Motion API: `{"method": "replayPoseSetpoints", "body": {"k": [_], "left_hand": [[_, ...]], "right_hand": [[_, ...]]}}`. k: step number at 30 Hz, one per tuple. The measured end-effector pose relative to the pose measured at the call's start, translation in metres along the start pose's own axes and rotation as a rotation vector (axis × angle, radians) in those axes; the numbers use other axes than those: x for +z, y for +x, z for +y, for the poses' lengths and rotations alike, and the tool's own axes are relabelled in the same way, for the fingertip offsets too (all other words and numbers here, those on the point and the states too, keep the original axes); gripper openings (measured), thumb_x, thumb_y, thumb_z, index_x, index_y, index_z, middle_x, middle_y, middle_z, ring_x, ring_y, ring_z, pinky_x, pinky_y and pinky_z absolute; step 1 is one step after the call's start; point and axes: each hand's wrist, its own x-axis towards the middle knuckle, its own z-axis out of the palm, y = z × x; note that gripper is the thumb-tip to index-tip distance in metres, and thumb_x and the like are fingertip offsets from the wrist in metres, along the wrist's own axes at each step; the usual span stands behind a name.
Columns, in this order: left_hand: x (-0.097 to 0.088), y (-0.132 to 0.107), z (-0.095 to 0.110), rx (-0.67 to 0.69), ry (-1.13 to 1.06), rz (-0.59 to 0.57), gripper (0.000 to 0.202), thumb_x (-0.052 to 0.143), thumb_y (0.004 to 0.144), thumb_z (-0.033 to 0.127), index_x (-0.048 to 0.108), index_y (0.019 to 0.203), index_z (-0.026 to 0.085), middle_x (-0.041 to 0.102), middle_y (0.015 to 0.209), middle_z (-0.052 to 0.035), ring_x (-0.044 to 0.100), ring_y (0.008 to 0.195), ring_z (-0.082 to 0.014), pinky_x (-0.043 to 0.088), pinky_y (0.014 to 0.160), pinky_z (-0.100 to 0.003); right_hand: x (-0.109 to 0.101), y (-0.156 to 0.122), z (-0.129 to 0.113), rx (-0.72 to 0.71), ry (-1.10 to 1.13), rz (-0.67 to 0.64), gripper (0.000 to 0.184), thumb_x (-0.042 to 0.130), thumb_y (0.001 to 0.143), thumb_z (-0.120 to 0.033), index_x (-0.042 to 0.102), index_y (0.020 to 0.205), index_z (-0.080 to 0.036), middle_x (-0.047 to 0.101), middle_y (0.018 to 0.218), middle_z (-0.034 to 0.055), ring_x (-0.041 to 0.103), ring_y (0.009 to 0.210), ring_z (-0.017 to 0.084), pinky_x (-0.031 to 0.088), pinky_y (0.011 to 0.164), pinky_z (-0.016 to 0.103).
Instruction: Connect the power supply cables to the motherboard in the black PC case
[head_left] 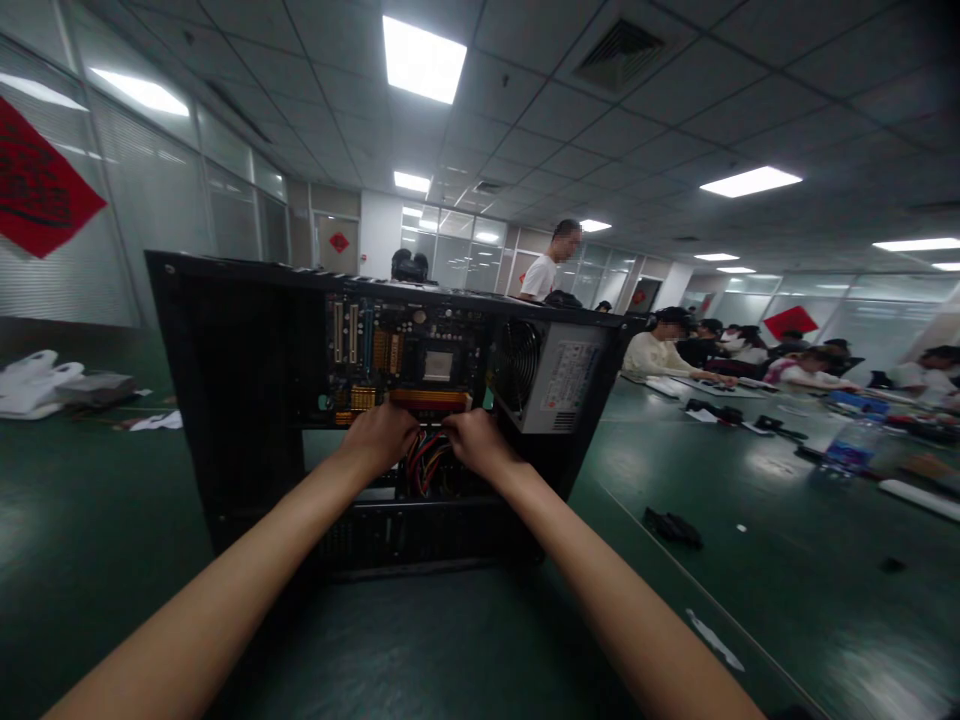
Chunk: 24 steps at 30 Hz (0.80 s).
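Observation:
A black computer case (225,400) stands on the table in front of me with its side off. Inside is a motherboard (465,325) with a square silver processor (438,366) in its socket. Below the processor a memory stick (431,404) lies along the orange and yellow slots. My left hand (386,437) pinches its left end, and the fingers of my right hand (480,440) are closed at its right end. Red, yellow and black cables (426,465) hang between my hands. To the right sits the power supply (566,378) beside a black fan (519,365).
White plastic bags (37,380) lie on the green table (97,500) at left. On the right are a black object (673,527), a white strip (714,640) and a water bottle (851,445). Several people sit along the tables; one person (544,270) stands behind the case.

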Motion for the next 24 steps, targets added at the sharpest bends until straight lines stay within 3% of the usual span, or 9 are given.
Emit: {"method": "replayPoseSetpoints", "body": {"k": [6, 9, 11, 13, 15, 21, 24], "left_hand": [[-0.003, -0.009, -0.002, -0.041, -0.091, 0.086, 0.029, 0.05, 0.094, 0.03, 0.077, 0.1, 0.024, 0.076, 0.098, -0.0087, 0.07, 0.091, -0.0256, 0.049, 0.074, -0.031], [-0.009, -0.035, 0.006, -0.068, -0.22, 0.202, 0.032, 0.047, 0.097, 0.034, 0.077, 0.098, 0.022, 0.077, 0.096, -0.0071, 0.07, 0.091, -0.0227, 0.047, 0.073, -0.029], [-0.007, -0.059, 0.017, -0.082, -0.258, 0.147, 0.046, 0.041, 0.099, 0.043, 0.076, 0.081, 0.021, 0.076, 0.083, -0.0065, 0.069, 0.077, -0.0211, 0.044, 0.064, -0.028], [0.0, -0.08, 0.029, -0.132, -0.186, 0.184, 0.049, 0.039, 0.099, 0.047, 0.075, 0.075, 0.023, 0.075, 0.08, -0.0046, 0.067, 0.071, -0.02, 0.041, 0.06, -0.029], [0.011, -0.092, 0.038, -0.115, -0.059, 0.303, 0.05, 0.037, 0.1, 0.043, 0.074, 0.073, 0.023, 0.075, 0.081, -0.0049, 0.067, 0.077, -0.0206, 0.042, 0.065, -0.03], [0.034, -0.089, 0.041, -0.141, 0.036, 0.467, 0.052, 0.038, 0.099, 0.036, 0.073, 0.063, 0.023, 0.073, 0.072, -0.003, 0.065, 0.072, -0.0197, 0.04, 0.063, -0.033], [0.038, -0.086, 0.037, -0.11, 0.054, 0.534, 0.053, 0.038, 0.099, 0.034, 0.072, 0.061, 0.023, 0.072, 0.069, -0.0031, 0.064, 0.07, -0.019, 0.038, 0.063, -0.033]], "right_hand": [[0.001, 0.001, 0.001, -0.001, 0.004, 0.028, 0.025, 0.052, 0.094, -0.018, 0.074, 0.107, -0.018, 0.075, 0.103, 0.0104, 0.07, 0.098, 0.021, 0.048, 0.081, 0.025], [0.0, 0.001, 0.001, -0.01, -0.01, 0.042, 0.023, 0.053, 0.094, -0.018, 0.074, 0.103, -0.018, 0.075, 0.1, 0.01, 0.071, 0.094, 0.021, 0.048, 0.076, 0.025], [-0.001, 0.0, 0.0, -0.024, -0.027, 0.055, 0.022, 0.052, 0.094, -0.018, 0.074, 0.098, -0.017, 0.075, 0.098, 0.0099, 0.071, 0.091, 0.021, 0.048, 0.073, 0.025], [-0.004, -0.002, -0.003, -0.045, -0.048, 0.078, 0.023, 0.049, 0.097, -0.02, 0.072, 0.097, -0.017, 0.074, 0.098, 0.0098, 0.07, 0.091, 0.02, 0.047, 0.073, 0.025], [-0.007, -0.006, -0.007, -0.07, -0.069, 0.1, 0.026, 0.045, 0.1, -0.023, 0.07, 0.097, -0.016, 0.073, 0.098, 0.0098, 0.069, 0.091, 0.02, 0.047, 0.074, 0.025], [-0.018, -0.032, -0.006, -0.142, -0.143, 0.119, 0.038, 0.036, 0.104, -0.03, 0.069, 0.097, -0.014, 0.071, 0.095, 0.0145, 0.066, 0.09, 0.023, 0.045, 0.072, 0.029], [-0.023, -0.059, 0.009, -0.3, -0.244, 0.132, 0.044, 0.03, 0.105, -0.032, 0.07, 0.093, -0.016, 0.07, 0.088, 0.0135, 0.064, 0.086, 0.023, 0.043, 0.068, 0.032]]}}
